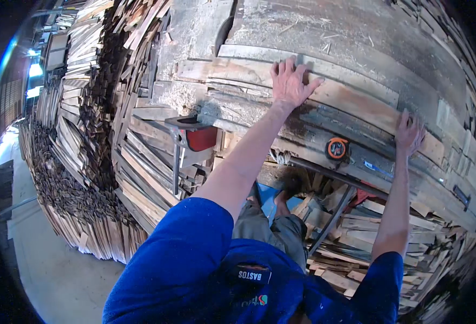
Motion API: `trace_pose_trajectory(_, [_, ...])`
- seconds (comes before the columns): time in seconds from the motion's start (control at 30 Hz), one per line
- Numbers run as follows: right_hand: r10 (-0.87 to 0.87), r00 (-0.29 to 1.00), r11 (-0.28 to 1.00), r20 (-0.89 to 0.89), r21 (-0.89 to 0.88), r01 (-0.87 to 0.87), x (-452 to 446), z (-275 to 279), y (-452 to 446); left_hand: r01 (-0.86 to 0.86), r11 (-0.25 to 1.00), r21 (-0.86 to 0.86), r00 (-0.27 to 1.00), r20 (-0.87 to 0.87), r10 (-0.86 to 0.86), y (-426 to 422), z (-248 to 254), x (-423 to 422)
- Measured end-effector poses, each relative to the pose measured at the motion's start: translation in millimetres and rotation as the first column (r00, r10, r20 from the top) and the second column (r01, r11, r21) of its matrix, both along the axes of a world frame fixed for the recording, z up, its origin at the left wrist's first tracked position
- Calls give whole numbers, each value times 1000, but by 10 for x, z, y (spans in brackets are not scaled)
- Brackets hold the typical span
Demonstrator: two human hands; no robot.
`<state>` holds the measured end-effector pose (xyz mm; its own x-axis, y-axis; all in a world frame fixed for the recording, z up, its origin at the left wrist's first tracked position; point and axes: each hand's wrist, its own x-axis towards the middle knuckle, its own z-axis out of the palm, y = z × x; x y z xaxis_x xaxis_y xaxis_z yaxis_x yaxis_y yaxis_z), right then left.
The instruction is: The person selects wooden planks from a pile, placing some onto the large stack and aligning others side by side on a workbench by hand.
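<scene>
A long brown wooden board (351, 102) lies across the sawdust-strewn worktable (324, 24). Along its far side runs a paler, narrower board (351, 78). My left hand (292, 85) rests on these boards with its fingers apart and thumb stretched out. Farther right, my right hand (409, 135) lies over the brown board near its right end, fingers extended; their undersides are hidden. Between my arms, on the near side of the table, sits an orange and black tape measure (337, 148). A blue, pen-like object (377, 168) lies close to my right forearm.
A red container (201, 139) hangs by a metal bracket (186, 124) at the table's left. Tall stacks of wood strips (86, 146) stand farther left. More wood pieces (351, 254) lie below the table, near a metal bar (332, 218). A small dark object (461, 197) lies at right.
</scene>
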<state>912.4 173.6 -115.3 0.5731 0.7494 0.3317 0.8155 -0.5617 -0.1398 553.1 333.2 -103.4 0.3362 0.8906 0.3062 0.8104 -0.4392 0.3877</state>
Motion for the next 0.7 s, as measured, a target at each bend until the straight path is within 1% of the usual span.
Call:
trace_pose_trajectory(0.03, [7, 1000, 1000, 1, -2, -7, -18, 21, 5, -3, 1000, -8, 1000, 9, 3, 0, 19, 3])
trace_pose_trajectory(0.13, [-14, 1000, 997, -6, 71, 15, -101, 91, 55, -12, 1000, -10, 999, 31, 12, 18, 42, 0])
trace_pose_trajectory(0.17, [1, 1000, 997, -4, 71, -1, -73, 19, 58, -9, 1000, -4, 999, 40, 9, 24, 43, -6])
trace_pose_trajectory(0.23, [-20, 996, 997, 89, 81, 13, -33, -49, 91, -22, 1000, 0, 999, 50, 22, 54, 44, -11])
trace_pose_trajectory(0.27, [-5, 996, 997, 88, 77, -2, -26, -46, 112, -17, 1000, -15, 998, 55, 17, 65, 48, -8])
trace_pose_trajectory(0.37, [-30, 994, 999, 109, 17, 29, -145, 101, 151, -6, 998, -57, 998, 63, 10, 74, 30, -46])
trace_pose_trajectory(0.4, [-27, 994, 1000, 107, 5, 26, -159, 105, 128, -2, 999, -49, 997, 81, 6, 55, 47, -60])
trace_pose_trajectory(0.5, [18, 1000, 1000, 23, 15, -19, -52, 38, 194, 11, 1000, -18, 993, 116, -9, 205, 209, -150])
trace_pose_trajectory(0.6, [49, 999, 998, 20, 40, -50, 44, -1, 202, 47, 992, -120, 961, 275, -12, 380, 418, -566])
trace_pose_trajectory(0.67, [61, 998, 997, 8, 46, -61, 33, -55, 187, -102, 980, -169, 973, 188, 133, 684, 343, -1284])
trace_pose_trajectory(0.7, [64, 998, 997, 20, 40, -64, 39, -71, 190, -261, 906, -333, 959, 19, 283, 874, 397, -1720])
